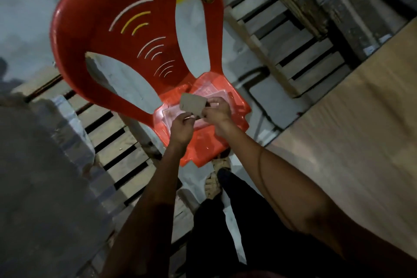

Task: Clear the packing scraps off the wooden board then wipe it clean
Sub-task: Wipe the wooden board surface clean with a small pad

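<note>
Head view, looking down. Both hands raised over seat of red plastic chair [126,36]. Grey cardboard scrap [193,105] held between them, above seat, not resting on it. Left hand [181,127] below scrap, fingers curled, pinching its lower left edge. Right hand [217,111] at scrap's right edge, fingertips pinching it. Clear plastic packaging [203,93] lies on seat underneath. Wooden pallets [300,56] on floor around chair. Pale wooden board [365,124] at right, well apart from hands.

One red plastic chair [135,36], one clear plastic tray [203,97] on its seat, one grey cardboard scrap [193,105], two hands, left [181,128] and right [217,111], two wooden pallets [291,36].
</note>
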`<state>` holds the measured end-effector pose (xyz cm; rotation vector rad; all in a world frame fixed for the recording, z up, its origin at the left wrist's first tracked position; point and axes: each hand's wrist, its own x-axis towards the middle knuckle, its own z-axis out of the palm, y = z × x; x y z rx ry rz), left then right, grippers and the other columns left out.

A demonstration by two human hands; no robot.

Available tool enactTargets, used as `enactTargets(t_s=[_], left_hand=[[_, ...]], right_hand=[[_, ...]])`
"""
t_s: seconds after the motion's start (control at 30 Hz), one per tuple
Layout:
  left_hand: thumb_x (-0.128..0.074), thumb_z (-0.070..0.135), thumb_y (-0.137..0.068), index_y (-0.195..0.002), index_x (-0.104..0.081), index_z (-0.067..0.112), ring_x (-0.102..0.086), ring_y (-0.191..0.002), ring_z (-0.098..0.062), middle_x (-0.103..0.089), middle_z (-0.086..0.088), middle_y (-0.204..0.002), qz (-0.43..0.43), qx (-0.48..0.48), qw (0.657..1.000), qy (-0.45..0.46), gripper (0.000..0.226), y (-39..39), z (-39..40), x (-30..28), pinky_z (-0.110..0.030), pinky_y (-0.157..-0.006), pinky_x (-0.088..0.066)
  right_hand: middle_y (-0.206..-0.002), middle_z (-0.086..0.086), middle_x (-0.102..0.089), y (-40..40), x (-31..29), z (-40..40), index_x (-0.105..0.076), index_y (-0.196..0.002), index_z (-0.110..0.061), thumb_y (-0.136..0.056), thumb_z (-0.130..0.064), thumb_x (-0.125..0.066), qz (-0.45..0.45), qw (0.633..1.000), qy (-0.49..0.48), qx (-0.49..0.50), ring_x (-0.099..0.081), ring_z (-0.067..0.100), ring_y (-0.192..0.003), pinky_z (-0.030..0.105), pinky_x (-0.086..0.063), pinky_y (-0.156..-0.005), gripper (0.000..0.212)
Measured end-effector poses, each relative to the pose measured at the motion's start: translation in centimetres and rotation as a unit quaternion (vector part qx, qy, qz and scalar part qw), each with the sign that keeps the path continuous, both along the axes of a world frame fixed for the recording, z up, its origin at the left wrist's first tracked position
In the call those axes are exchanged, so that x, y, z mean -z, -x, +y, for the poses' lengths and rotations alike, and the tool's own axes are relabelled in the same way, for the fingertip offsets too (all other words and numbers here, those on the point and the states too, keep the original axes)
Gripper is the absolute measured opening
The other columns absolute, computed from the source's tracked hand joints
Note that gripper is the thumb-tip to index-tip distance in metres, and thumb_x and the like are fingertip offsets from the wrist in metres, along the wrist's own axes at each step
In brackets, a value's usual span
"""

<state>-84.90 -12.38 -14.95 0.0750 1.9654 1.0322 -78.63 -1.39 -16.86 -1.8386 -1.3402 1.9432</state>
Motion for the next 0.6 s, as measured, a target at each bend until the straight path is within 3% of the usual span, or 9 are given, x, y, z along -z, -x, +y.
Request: enactTargets(t_s=[0.1, 0.2, 0.27, 0.33, 0.4, 0.47, 0.53, 0.6], left_hand=[[-0.053, 0.029, -0.102, -0.116, -0.064, 0.012, -0.067, -0.096, -0.024, -0.070, -0.012, -0.115, -0.077, -0.066, 0.994, -0.050, 0.024, -2.6, -0.7, -4.9, -0.036, -0.075, -0.051], [-0.063, 0.025, -0.096, -0.123, -0.061, 0.012, -0.071, -0.095, -0.025, -0.073, -0.014, -0.112, -0.100, -0.082, 0.985, -0.116, 0.030, -6.1, -1.5, -9.5, -0.036, -0.072, -0.056], [-0.070, 0.014, -0.092, -0.123, -0.061, 0.010, -0.071, -0.091, -0.025, -0.073, -0.018, -0.108, -0.092, -0.080, 0.981, -0.151, 0.032, -8.8, -2.0, -12.5, -0.036, -0.073, -0.059], [-0.069, 0.001, -0.090, -0.122, -0.061, 0.006, -0.069, -0.091, -0.028, -0.071, -0.024, -0.106, -0.074, -0.064, 0.978, -0.182, 0.033, -11.7, -2.5, -14.8, -0.040, -0.079, -0.060], [-0.066, -0.005, -0.090, -0.121, -0.060, 0.006, -0.066, -0.088, -0.029, -0.067, -0.024, -0.096, -0.060, -0.038, 0.977, -0.203, 0.034, -14.7, -3.0, -16.8, -0.045, -0.083, -0.059], [-0.063, -0.007, -0.091, -0.121, -0.059, 0.007, -0.066, -0.080, -0.025, -0.067, -0.017, -0.087, -0.048, -0.008, 0.975, -0.218, 0.033, -17.4, -3.1, -18.4, -0.046, -0.079, -0.059], [-0.061, -0.008, -0.091, -0.122, -0.058, 0.005, -0.063, -0.068, -0.015, -0.063, -0.008, -0.075, -0.026, 0.039, 0.973, -0.228, 0.033, -19.7, -2.9, -19.9, -0.036, -0.066, -0.057], [-0.063, -0.008, -0.090, -0.121, -0.060, 0.006, -0.062, -0.072, -0.015, -0.061, -0.004, -0.079, -0.001, 0.097, 0.966, -0.240, 0.034, -22.0, -2.4, -20.9, -0.032, -0.067, -0.055]], right_hand=[[-0.101, 0.017, -0.068, -4.0, -6.4, -2.5, -0.052, -0.130, -0.013, -0.078, 0.018, -0.061, 0.087, 0.995, 0.016, 0.056, -0.066, 0.024, -0.084, 0.031, -0.053, -0.058, 0.062], [-0.092, 0.015, -0.066, -9.2, -11.5, -4.8, -0.047, -0.141, -0.026, -0.079, 0.016, -0.064, 0.125, 0.990, 0.003, 0.070, -0.064, 0.020, -0.079, 0.031, -0.054, -0.065, 0.077], [-0.090, 0.017, -0.065, -12.6, -14.7, -6.3, -0.058, -0.133, -0.014, -0.081, 0.015, -0.064, 0.125, 0.988, -0.005, 0.088, -0.063, 0.025, -0.081, 0.037, -0.055, -0.074, 0.061], [-0.087, 0.015, -0.068, -15.9, -17.5, -7.7, -0.069, -0.115, -0.004, -0.082, 0.012, -0.065, 0.117, 0.988, -0.020, 0.103, -0.063, 0.026, -0.079, 0.036, -0.054, -0.074, 0.037], [-0.077, 0.005, -0.068, -19.2, -19.9, -8.8, -0.072, -0.098, -0.010, -0.086, 0.004, -0.066, 0.100, 0.987, -0.047, 0.113, -0.062, 0.018, -0.071, 0.027, -0.052, -0.065, 0.019], [-0.080, 0.000, -0.071, -22.4, -21.3, -9.4, -0.072, -0.094, -0.016, -0.091, -0.011, -0.070, 0.089, 0.985, -0.064, 0.132, -0.065, 0.015, -0.074, 0.028, -0.054, -0.067, 0.006], [-0.087, 0.002, -0.075, -25.5, -22.2, -9.4, -0.074, -0.094, -0.015, -0.094, -0.018, -0.071, 0.084, 0.982, -0.071, 0.154, -0.068, 0.018, -0.080, 0.034, -0.055, -0.073, 0.004], [-0.091, 0.010, -0.076, -28.3, -23.3, -9.3, -0.074, -0.094, -0.011, -0.094, -0.013, -0.069, 0.107, 0.975, -0.056, 0.185, -0.069, 0.025, -0.085, 0.039, -0.057, -0.079, 0.005]])
